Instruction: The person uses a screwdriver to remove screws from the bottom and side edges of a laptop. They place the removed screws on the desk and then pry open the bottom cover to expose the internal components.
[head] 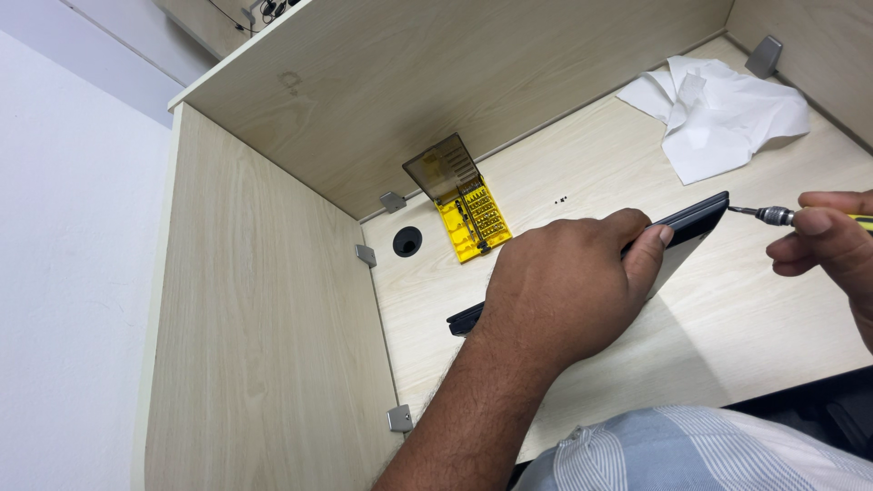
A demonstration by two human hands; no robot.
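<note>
Pale wood made up the desk [637, 336] and its three partition walls; on it lay one dark flat device [696, 221], tilted up on its long edge. The left hand [555, 291] lay over the device, fingers curled round its upper edge in a closed grip. The right hand [832, 241] pinched one screwdriver [773, 215] between thumb and fingers, its metal tip touching the device's right corner. One yellow bit case [473, 218] stood open behind the left hand, its smoky lid raised against the back wall; two tiny dark screws [560, 197] lay just beside it. One crumpled white cloth [718, 114] rested at the far right; one round cable hole [406, 241] sat in the corner; four grey metal brackets [393, 201] joined the panels.
</note>
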